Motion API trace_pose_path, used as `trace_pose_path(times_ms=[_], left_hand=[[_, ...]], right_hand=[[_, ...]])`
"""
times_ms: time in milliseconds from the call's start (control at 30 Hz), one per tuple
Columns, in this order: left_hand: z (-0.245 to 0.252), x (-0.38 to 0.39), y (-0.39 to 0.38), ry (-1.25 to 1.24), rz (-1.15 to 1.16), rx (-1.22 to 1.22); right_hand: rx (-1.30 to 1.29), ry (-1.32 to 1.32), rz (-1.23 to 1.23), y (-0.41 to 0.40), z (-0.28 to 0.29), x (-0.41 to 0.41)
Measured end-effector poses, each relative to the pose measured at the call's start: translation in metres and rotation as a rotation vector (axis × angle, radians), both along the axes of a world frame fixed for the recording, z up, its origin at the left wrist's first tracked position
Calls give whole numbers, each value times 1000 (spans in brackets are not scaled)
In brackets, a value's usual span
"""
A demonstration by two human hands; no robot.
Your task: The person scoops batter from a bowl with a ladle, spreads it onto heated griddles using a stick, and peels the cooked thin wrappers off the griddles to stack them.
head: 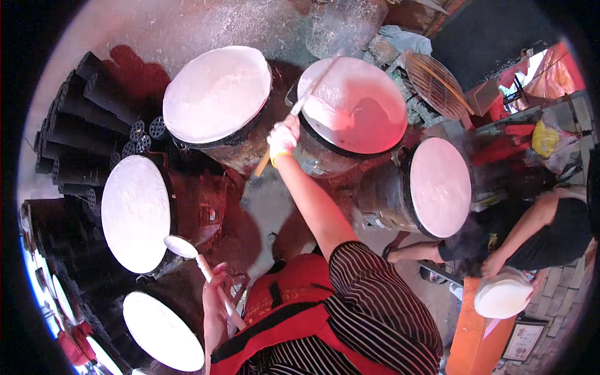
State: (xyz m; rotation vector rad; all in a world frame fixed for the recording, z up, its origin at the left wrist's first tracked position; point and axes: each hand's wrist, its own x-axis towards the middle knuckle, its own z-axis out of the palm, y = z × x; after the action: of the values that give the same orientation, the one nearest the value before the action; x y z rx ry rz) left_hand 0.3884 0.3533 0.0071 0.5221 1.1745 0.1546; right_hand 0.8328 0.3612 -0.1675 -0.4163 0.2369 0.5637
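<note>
My right hand [284,137], in a white glove with a yellow cuff, grips a long wooden-handled stick [315,88] that reaches over a round griddle [365,126], partly in red shade and partly steamy. My left hand [216,287] holds the pale handle of a ladle [180,246], whose bowl is at the edge of a white-coated round surface [137,213] on a drum stove. Two further white round surfaces, one upper left [218,93] and one right [440,187], top similar drums. A white disc [163,331] lies at the lower left.
Stacked cylindrical coal briquettes [89,126] stand at the left. A round slatted rack [433,84] leans at the upper right. At the right a person [529,234] holds a stack of round white sheets [504,294] by an orange surface [480,342]. A plastic bag [553,140] lies above them.
</note>
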Motion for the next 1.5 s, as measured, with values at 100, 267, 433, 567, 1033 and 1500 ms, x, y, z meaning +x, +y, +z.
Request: trace_pose_path(times_ms=[100,267,433,567,1033,1500], left_hand=[[-5,3,3,30,-64,57],[-14,40,0,-84,-225,112],[2,65,-14,-112,-332,157],[10,73,-23,-123,-357,176],[-2,119,-74,-118,-406,174],[6,199,-157,-138,-415,191]], right_hand=[[-441,37,-111,-26,43,-65],[-695,-6,-115,-112,76,-107],[-825,-128,-81,-193,100,-95],[-662,-52,-219,-184,112,-65],[-728,-148,164,-312,117,-51],[-589,-180,252,-375,105,-6]])
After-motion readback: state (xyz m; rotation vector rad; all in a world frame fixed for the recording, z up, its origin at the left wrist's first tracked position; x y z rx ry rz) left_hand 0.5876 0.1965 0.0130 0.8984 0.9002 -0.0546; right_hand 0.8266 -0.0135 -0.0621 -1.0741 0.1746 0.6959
